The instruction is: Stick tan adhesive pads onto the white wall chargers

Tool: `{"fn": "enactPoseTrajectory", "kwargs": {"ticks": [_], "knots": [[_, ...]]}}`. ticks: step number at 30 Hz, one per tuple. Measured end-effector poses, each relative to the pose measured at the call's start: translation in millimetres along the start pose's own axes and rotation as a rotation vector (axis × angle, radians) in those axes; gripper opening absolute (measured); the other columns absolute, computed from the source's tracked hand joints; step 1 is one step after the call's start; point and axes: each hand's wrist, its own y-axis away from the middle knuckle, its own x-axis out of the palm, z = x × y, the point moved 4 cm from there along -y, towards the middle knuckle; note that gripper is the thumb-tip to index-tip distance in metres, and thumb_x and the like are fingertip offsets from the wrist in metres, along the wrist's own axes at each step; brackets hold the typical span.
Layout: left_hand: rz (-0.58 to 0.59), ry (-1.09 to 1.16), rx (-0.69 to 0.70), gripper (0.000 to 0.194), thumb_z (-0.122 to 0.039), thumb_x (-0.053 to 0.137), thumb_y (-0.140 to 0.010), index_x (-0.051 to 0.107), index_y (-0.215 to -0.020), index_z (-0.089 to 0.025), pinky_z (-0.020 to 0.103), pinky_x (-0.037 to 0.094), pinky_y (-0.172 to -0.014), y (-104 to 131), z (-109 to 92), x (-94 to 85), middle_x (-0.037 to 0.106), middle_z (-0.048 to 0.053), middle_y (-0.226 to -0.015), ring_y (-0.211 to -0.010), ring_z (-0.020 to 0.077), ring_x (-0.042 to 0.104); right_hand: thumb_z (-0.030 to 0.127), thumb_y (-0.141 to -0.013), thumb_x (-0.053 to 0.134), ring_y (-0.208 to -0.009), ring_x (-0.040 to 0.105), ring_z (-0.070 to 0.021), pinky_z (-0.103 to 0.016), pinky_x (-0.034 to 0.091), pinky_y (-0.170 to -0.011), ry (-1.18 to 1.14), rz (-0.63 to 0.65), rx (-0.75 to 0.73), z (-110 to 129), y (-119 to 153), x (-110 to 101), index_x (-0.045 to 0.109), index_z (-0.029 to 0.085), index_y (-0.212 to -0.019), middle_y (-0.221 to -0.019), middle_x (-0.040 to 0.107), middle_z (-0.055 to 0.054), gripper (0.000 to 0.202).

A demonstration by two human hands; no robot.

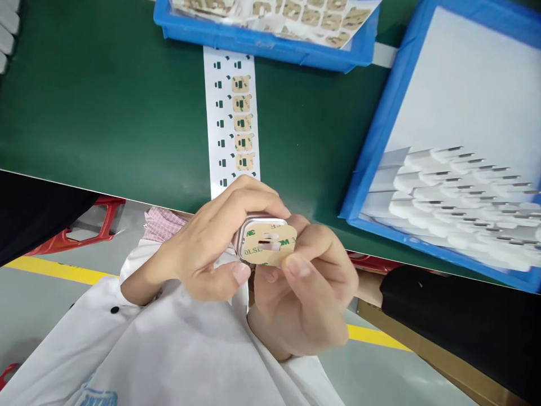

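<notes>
My left hand [220, 237] is wrapped round a small pinkish device with a rounded-square end [242, 239], the end turned up towards me. Against that end lies a tan adhesive sticker [264, 256] with green and black print and a cut-out in its middle. Thumb and finger of my right hand [315, 276] pinch the sticker's right edge, which juts out past the device. Just beyond my hands, a white backing sheet [213, 132] lies on the green table, with a column of several like stickers along its right side. Most of the device's body is hidden by my left hand.
A blue tray [262, 42] with more sticker sheets stands at the far side of the green table [105, 113]. To the right, a larger blue tray [367, 163] holds rows of white parts [465, 203] with thin metal tips. Dark sleeves of other people show at both sides.
</notes>
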Motion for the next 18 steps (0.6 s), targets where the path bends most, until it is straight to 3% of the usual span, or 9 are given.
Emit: {"fn": "enactPoseTrajectory", "kwargs": {"ticks": [14,18], "knots": [[0.001,0.027,0.034,0.034,-0.05,0.056,-0.093,0.063,-0.116,-0.026,0.045,0.058,-0.085,-0.7,1.9,1.0,0.065,0.007,-0.106,-0.094,0.0244,0.066,0.029,-0.086,0.069,-0.053,0.039,-0.0141,-0.032,0.034,-0.051,0.005,-0.011,-0.012,-0.8,0.9,-0.9,0.057,0.024,-0.065,-0.056,0.043,0.003,0.024],[0.051,-0.04,0.052,0.036,-0.048,0.045,-0.098,0.057,-0.122,-0.023,0.044,0.059,-0.086,-0.9,-0.4,2.7,0.063,0.006,-0.11,-0.096,0.0221,0.066,0.026,-0.087,0.068,-0.053,0.039,-0.0131,-0.031,0.034,-0.052,-0.006,0.001,-0.031,-1.8,1.5,-1.8,0.058,0.023,-0.067,-0.057,0.042,0.004,0.022]]}}
